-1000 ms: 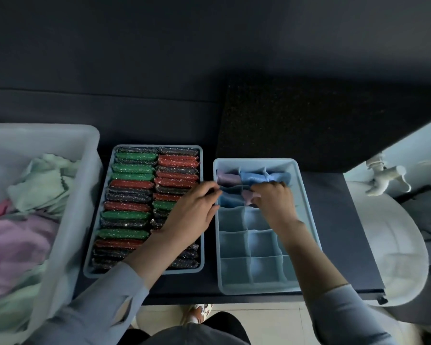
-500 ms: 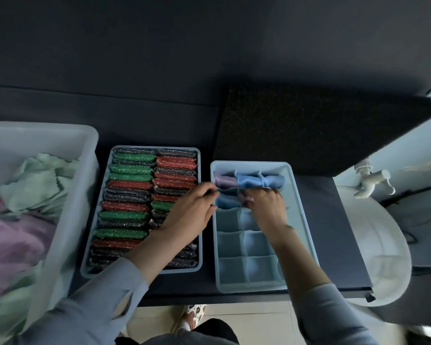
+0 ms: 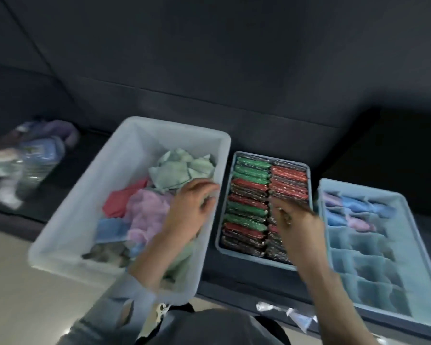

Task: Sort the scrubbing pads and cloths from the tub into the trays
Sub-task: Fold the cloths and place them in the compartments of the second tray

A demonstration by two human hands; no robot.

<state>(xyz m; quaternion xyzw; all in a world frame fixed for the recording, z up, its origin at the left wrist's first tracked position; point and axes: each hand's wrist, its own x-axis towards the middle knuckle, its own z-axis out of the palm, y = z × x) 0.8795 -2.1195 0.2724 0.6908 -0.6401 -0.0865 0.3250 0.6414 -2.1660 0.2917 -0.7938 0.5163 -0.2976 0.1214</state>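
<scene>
One tub (image 3: 67, 245) and two trays sit on the dark bench (image 3: 209, 277). The left hand (image 3: 188, 210) reaches into the tub over the cloths (image 3: 147, 212), fingers spread loose, grasping nothing. The right hand (image 3: 296, 227) hovers over the pad tray (image 3: 309, 178); blur hides its grip. The divided tray (image 3: 408, 207) holds about six cloths.

No text, label, brand or number could be read anywhere. The blurred packet (image 3: 35, 155) left of the tub (image 3: 125, 155) bore blue-and-white print, too smeared to make out.
</scene>
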